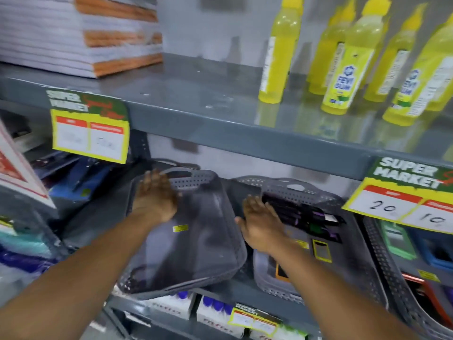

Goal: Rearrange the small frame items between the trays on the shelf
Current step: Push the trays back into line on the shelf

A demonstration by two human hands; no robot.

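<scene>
An empty grey perforated tray (196, 246) lies tilted on the middle shelf, with a small yellow sticker inside. My left hand (154, 196) rests flat on its far left rim, fingers apart, holding nothing. My right hand (259, 223) is spread over the gap between this tray and a second grey tray (318, 192) to the right. That second tray holds several small frame items: dark and purple ones (311, 217) at the back, a yellow-edged one (321, 250) and an orange one (280, 271) nearer me. The image is motion-blurred.
A third tray (382, 253) at far right holds green, blue and red frames. Yellow glue bottles (343, 69) stand on the upper shelf, with stacked notebooks (81, 33) at left. Price tags (90, 128) hang from the shelf edge. Boxes (220, 315) sit on the shelf below.
</scene>
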